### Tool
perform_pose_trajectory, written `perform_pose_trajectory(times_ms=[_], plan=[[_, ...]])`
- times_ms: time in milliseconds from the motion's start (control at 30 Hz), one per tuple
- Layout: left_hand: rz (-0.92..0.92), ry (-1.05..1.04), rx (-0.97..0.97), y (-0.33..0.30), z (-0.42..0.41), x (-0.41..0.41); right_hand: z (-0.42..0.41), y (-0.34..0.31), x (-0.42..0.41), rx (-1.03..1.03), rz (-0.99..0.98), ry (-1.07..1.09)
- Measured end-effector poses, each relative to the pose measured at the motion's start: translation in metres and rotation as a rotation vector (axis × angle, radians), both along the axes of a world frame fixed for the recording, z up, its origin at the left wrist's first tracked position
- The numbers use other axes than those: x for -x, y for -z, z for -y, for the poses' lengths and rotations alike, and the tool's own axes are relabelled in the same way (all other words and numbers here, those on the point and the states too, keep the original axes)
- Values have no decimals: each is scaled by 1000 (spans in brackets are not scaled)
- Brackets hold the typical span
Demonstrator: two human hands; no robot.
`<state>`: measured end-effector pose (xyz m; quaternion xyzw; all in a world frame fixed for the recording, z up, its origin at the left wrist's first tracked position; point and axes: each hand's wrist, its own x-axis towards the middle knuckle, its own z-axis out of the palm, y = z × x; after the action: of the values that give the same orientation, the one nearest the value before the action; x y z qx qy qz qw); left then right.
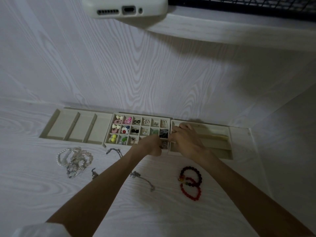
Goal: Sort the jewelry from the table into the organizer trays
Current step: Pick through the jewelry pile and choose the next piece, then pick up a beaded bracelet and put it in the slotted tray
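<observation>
Head view, looking down on a pale wood-grain table point(171, 219).

Three organizer trays in a row along the wall: long-slot tray point(75, 127) at left, divided into lengthwise channels; grid tray point(136, 130) in the middle, its small square cells holding earrings and studs in pink, white, black, green and yellow; ridged tray point(213, 139) at right, just beside the grid tray.

Left hand point(150, 146): forearm reaching forward from lower left, wrist straight, fingers curled into a loose fist over the near right corner of the grid tray. Fingertips apparently pinching a small metallic piece point(164, 145) there; exact grip not resolvable.

Right hand point(185, 139): forearm entering from lower right, back of hand upward, lying over the left end of the ridged tray. Fingers bent and drawn together toward the left hand at the seam between the two trays; whether anything held, cannot tell.

Unsorted jewelry on the table nearer the viewer: cluster of pearl and clear bead bracelets point(75, 159) at left; silver chains point(143, 180) partly hidden under the left forearm; two dark red bead bracelets point(190, 183) overlapping, under the right forearm's inner side.

White sleeve point(41, 230) at lower left. Phone point(124, 7) in white case at top edge.
</observation>
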<state>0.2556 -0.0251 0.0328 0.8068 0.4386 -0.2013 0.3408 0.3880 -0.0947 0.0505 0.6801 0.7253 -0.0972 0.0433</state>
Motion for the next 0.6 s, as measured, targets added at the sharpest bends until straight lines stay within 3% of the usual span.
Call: perform_pose_trajectory(times_ms=[267,500,600], plan=[[94,20,-41,-15,-3,8,6,-9,-3,-8,-42,9],[256,-131,-134,-29,15,61,53,-16,-20,106,-564,292],[308,-163,-193,-20,33,86,85,-6,-22,121,-646,350]])
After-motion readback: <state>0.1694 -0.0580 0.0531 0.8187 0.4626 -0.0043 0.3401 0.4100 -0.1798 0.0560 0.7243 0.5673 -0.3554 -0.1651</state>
